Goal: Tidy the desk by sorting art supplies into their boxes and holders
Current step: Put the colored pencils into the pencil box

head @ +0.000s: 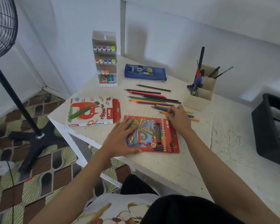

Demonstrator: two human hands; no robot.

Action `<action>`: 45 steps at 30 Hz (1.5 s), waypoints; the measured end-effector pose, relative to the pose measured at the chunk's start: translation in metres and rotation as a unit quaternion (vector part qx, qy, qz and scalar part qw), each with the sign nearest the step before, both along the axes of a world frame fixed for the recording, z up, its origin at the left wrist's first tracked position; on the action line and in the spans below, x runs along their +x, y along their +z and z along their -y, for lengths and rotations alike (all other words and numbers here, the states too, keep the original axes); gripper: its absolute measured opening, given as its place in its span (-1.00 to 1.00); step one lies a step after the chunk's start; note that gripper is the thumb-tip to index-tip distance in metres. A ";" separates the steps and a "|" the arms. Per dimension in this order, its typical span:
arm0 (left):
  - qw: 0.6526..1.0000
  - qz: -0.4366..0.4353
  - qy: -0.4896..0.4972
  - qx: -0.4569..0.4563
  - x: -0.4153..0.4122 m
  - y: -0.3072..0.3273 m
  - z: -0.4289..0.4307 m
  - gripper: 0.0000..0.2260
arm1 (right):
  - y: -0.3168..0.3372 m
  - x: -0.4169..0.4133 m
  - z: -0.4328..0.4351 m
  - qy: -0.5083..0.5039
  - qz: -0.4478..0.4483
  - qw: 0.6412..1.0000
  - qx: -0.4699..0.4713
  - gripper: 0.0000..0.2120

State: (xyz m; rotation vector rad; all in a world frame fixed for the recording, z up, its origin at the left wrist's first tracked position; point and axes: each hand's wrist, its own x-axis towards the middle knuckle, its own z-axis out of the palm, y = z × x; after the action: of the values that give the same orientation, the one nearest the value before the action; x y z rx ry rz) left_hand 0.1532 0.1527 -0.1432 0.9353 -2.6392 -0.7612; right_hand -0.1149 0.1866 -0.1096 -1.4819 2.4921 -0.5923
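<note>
A worn, white-painted wooden desk (pixel 168 167) stands in a corner of pale walls, with a black pedestal fan (pixel 3 26) off at nine o'clock over a patterned floor.

Taking the flat red cardboard colour-pencil box (pixel 153 136) as the centre of the dial, the left hand (pixel 120 139) lies at nine o'clock, its fingers straight and pressed flat on the box's left part to steady it. The right hand (pixel 179 118) is at one o'clock, by the box's far corner, fingers bent down onto the nearest of the loose wooden colour pencils (pixel 152 97). I cannot tell whether it has one pinched yet.

Much of the desk looks sorted. The tall white cardboard marker holder (pixel 106 62) at eleven o'clock has two full rows of capped markers and a partly filled third. The beige cardboard desk organiser (pixel 200 92) at one o'clock holds pens and tools. The white oil pastels box (pixel 90 111) lies at ten o'clock, and the blue zipped fabric pencil case (pixel 145 71) at twelve.

The pencils remain: well over a dozen lie fanned between the red box and the pencil case. How many are already in the box is unclear through its small window. By my reckoning, boxing them is the main job left and is barely begun.
</note>
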 end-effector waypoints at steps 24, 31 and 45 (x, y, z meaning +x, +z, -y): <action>1.000 0.024 0.010 -0.015 -0.001 0.001 -0.001 0.03 | 0.028 -0.037 -0.112 -0.294 0.285 0.856 -0.316 -0.65; 0.999 0.035 0.011 -0.016 -0.001 0.001 -0.001 0.02 | 0.011 -0.024 -0.114 -0.378 0.381 0.764 -0.358 -0.69; 0.999 0.029 0.011 -0.015 -0.002 0.002 -0.002 0.00 | 0.005 0.009 -0.095 -0.294 0.455 0.801 -0.254 -0.88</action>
State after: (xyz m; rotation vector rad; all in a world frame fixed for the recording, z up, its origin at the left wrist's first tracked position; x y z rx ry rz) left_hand 0.1514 0.1542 -0.1413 0.9896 -2.6775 -0.6972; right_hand -0.1059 0.2818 -0.1043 -0.2294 1.9597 -1.6888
